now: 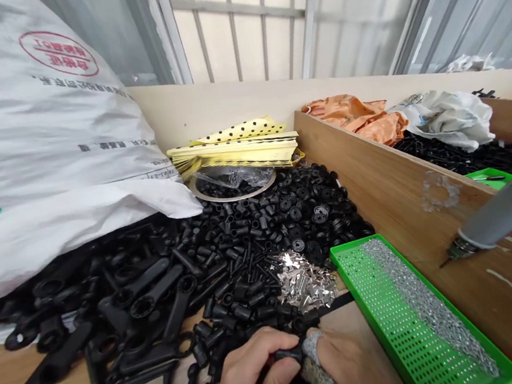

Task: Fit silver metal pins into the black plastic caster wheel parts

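Observation:
Both my hands meet at the bottom middle of the view, just in front of a heap of black plastic parts. My left hand [250,379] is closed, its fingers pinching a small black plastic piece [287,355]. My right hand [354,366] is closed too, and its thumb, in a grey knitted finger cot [315,353], presses on the same piece. A small pile of shiny metal clips [305,281] lies just beyond my hands. To the right stands a green perforated tray [373,303] with a strip of small silver screws [421,302].
Long black handles [131,320], short black tubes [238,233] and round black caps [316,208] cover the wooden bench. A big white sack [38,154] lies at left. Yellow folded paper [239,146] and a metal bowl [236,188] sit behind. A hanging grey power screwdriver [504,212] is at right.

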`<state>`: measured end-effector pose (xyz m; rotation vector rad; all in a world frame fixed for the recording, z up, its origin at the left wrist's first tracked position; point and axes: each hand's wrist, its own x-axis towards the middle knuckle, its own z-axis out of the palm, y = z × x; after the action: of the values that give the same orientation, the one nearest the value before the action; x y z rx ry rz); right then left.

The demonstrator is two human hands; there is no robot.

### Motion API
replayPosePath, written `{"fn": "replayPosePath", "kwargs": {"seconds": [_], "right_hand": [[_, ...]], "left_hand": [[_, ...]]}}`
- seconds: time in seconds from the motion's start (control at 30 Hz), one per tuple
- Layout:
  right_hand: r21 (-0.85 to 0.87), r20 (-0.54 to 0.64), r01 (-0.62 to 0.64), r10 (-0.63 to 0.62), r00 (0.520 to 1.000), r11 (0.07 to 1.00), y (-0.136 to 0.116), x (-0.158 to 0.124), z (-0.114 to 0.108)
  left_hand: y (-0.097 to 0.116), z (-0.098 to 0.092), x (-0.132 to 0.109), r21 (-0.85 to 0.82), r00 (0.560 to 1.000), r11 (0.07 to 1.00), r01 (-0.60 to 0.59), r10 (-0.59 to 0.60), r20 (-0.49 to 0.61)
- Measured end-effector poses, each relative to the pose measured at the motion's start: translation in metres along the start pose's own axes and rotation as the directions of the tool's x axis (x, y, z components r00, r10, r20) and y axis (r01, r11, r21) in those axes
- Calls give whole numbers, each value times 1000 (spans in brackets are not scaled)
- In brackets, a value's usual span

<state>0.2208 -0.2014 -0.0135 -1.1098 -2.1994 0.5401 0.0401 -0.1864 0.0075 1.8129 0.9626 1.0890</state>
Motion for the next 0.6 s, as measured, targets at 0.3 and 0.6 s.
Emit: {"fn": "replayPosePath", "kwargs": {"seconds": [0.3, 0.6], "right_hand": [[280, -33, 42, -34, 999, 959, -10, 12, -16], [43, -117, 61, -56, 992, 997, -3, 7, 0]], "left_hand": [[7, -6, 2, -319, 960, 908, 273, -277, 35], [0, -1, -8, -403, 898, 812, 422, -437, 60]]}}
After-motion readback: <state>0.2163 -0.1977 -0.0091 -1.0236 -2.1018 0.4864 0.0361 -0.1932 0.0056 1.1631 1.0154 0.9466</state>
